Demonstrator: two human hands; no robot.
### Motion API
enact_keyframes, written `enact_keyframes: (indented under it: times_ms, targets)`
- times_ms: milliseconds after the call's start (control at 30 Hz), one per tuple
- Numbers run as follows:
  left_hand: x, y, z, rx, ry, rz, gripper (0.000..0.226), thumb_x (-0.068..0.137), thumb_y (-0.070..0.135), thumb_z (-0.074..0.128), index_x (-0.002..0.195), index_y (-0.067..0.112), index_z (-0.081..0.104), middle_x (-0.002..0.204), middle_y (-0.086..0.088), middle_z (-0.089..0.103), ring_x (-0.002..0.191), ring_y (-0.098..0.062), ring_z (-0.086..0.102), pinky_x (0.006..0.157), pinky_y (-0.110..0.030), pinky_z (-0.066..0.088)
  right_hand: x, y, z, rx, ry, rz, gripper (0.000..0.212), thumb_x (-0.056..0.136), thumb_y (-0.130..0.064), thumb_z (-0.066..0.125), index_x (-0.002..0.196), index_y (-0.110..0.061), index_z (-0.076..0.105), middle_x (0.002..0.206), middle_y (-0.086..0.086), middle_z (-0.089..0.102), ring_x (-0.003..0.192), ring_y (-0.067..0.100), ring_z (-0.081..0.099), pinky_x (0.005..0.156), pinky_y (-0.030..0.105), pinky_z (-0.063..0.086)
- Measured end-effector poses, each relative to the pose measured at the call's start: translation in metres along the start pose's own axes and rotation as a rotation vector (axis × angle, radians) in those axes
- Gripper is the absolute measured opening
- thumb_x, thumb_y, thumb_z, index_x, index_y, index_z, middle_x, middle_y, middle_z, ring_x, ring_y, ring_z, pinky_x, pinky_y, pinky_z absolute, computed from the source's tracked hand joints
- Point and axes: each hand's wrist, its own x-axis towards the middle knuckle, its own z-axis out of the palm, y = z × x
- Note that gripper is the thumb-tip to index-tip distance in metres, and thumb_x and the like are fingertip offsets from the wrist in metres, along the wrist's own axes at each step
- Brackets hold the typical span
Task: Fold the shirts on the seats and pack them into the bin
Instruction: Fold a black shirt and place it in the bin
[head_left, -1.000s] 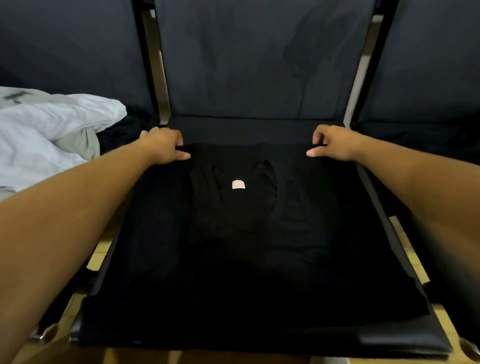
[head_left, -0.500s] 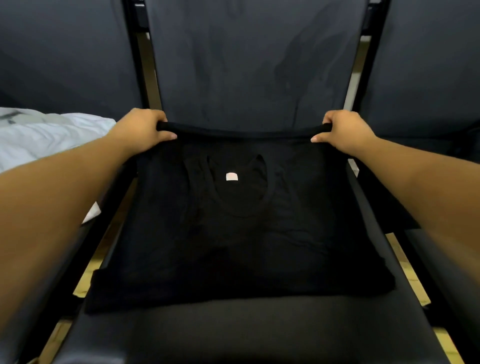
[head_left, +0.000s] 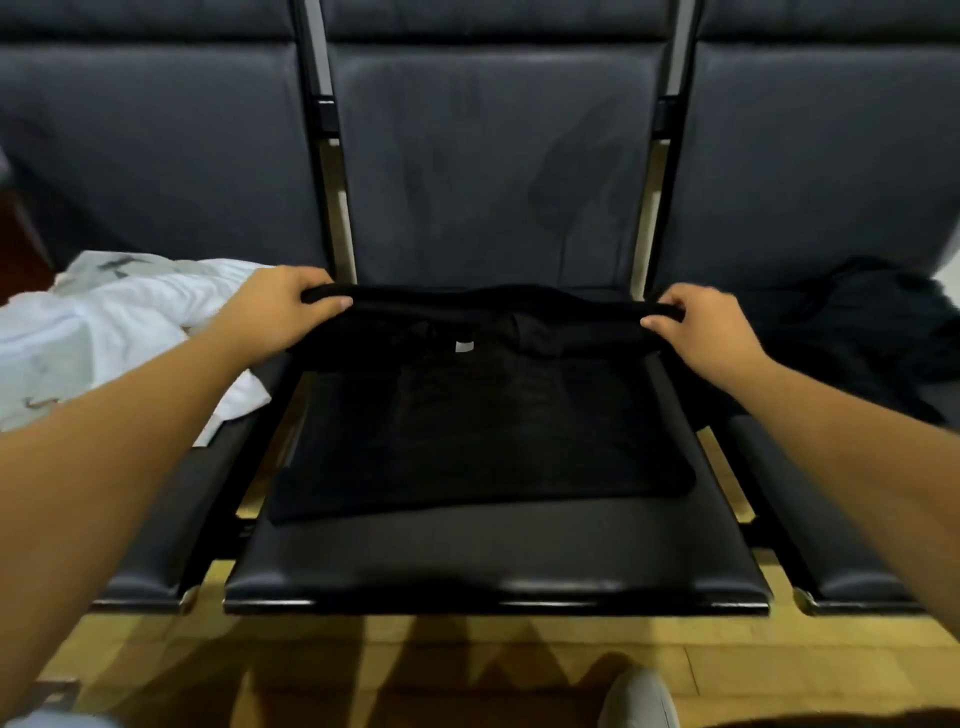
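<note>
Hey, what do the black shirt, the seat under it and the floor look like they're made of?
The black shirt: soft matte fabric, probably cotton knit; it sags and rolls where the left hand and right hand grip it. The seat: smooth leather or vinyl, with sheen along its front edge. The floor: yellowish boards with seams, wood or laminate.
</note>
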Motion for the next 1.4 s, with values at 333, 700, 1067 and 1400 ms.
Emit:
enact_keyframes:
  times_ms: [333, 700, 1067, 1400]
  targets:
    - [-0.135, -0.048, 0.019, 0.278, -0.31, 0.163, 0.018, 0.081, 0.004, 0.075, 0.092, 0.013, 0.064, 0.086, 0.003, 0.056, 0.078, -0.019, 0.056, 0.074, -0.035, 0.047, -0.115, 0.016, 0.003, -0.443, -0.436, -0.111, 0.014, 0.093, -0.011, 0.056, 0.097, -0.023, 0.05, 0.104, -0.001, 0.052, 0.092, 0.023, 0.054, 0.081, 0.034, 0.037]
    - [-0.147, -0.047, 0.015, 0.203, -0.428, 0.12, 0.014, 0.09, 0.023, 0.069, 0.083, 0.032, 0.062, 0.083, 0.008, 0.06, 0.075, -0.007, 0.059, 0.073, -0.031, 0.05, -0.121, -0.011, -0.004, -0.584, -0.494, -0.009, 0.025, 0.089, -0.014, 0.06, 0.113, -0.022, 0.058, 0.121, 0.008, 0.051, 0.111, 0.031, 0.053, 0.097, 0.042, 0.044]
    - [-0.103, -0.031, 0.065, -0.071, -0.133, -0.672, 0.089, 0.086, 0.066, 0.063, 0.136, -0.005, 0.047, 0.136, -0.027, 0.054, 0.125, -0.044, 0.052, 0.104, -0.05, 0.045, -0.126, -0.099, 0.071, -0.238, -0.322, -0.021, 0.061, 0.101, -0.05, 0.045, 0.145, -0.008, 0.041, 0.151, 0.021, 0.037, 0.14, 0.037, 0.037, 0.113, 0.046, 0.035]
    - [-0.091, -0.017, 0.075, 0.018, -0.244, -0.71, 0.097, 0.079, 0.055, 0.079, 0.142, -0.007, 0.039, 0.141, -0.025, 0.05, 0.128, -0.04, 0.052, 0.107, -0.047, 0.045, -0.127, -0.078, 0.103, -0.363, -0.519, -0.029, 0.08, 0.097, -0.073, 0.019, 0.161, -0.029, 0.0, 0.168, 0.012, -0.011, 0.155, 0.026, -0.011, 0.123, 0.055, -0.007]
